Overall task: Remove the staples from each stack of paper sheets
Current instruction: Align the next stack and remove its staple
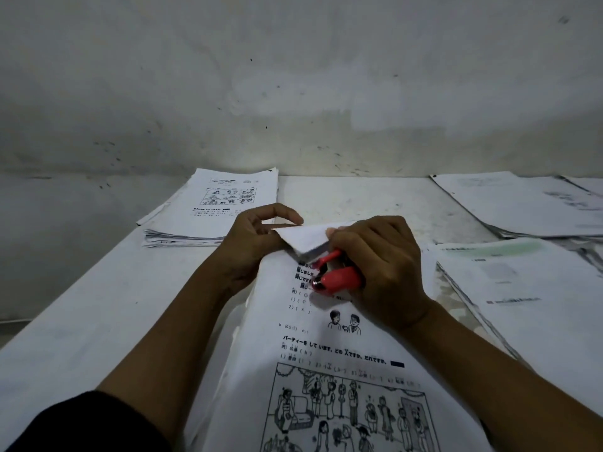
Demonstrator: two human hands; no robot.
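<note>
Stapled stack [326, 370] lies nearest on the table [81, 305], far corner folded back. Right hand [381, 272] clamps the red staple remover [336, 275] there; left hand [257, 243] pinches the fold. Risk: yanking tears the corner. Other stacks [215, 207] wait beyond.

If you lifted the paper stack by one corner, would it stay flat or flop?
Probably flop: the paper stack already bends where the left hand folds its corner back. It looks thin, so likely light. The sheets may fan apart once unstapled.
</note>
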